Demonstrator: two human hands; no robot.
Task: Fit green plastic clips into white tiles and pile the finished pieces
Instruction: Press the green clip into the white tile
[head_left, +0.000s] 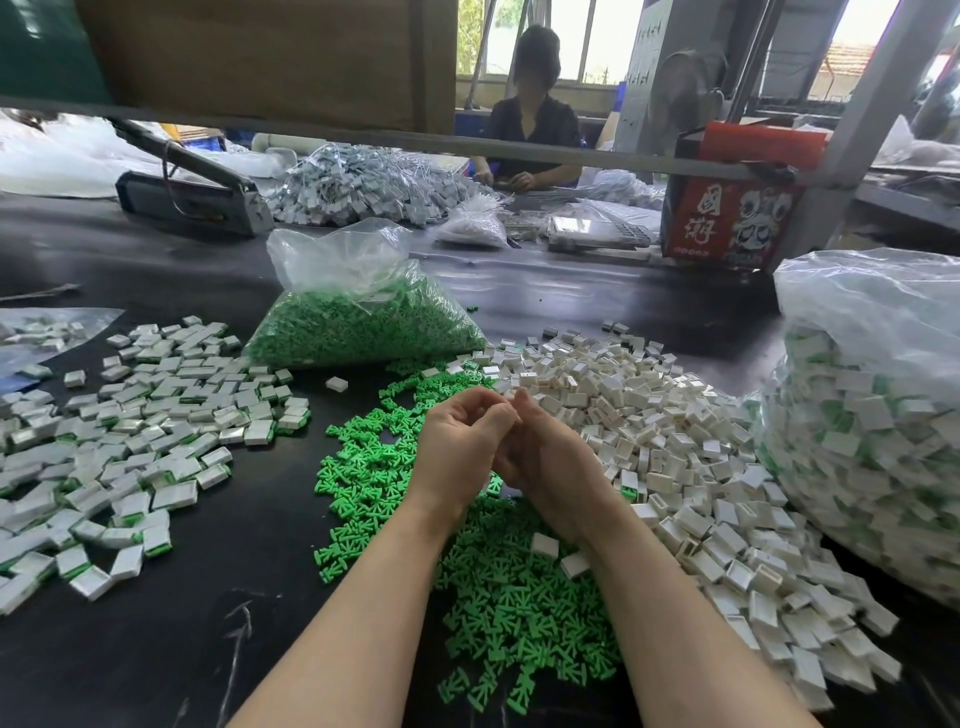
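Black desk (171, 597). Finished pieces (130, 431) spread left of the loose green clips (498, 587). White tiles (691, 467) heaped right of them. Bag of clips (363, 322) behind. Left hand (460, 447) and right hand (550, 462), fingers curled together above clips; contents not discernible.

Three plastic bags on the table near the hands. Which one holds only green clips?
The centre bag behind the loose clips: solid green inside. The right bag holds white tiles with green; the flat left bag holds a few white tiles.
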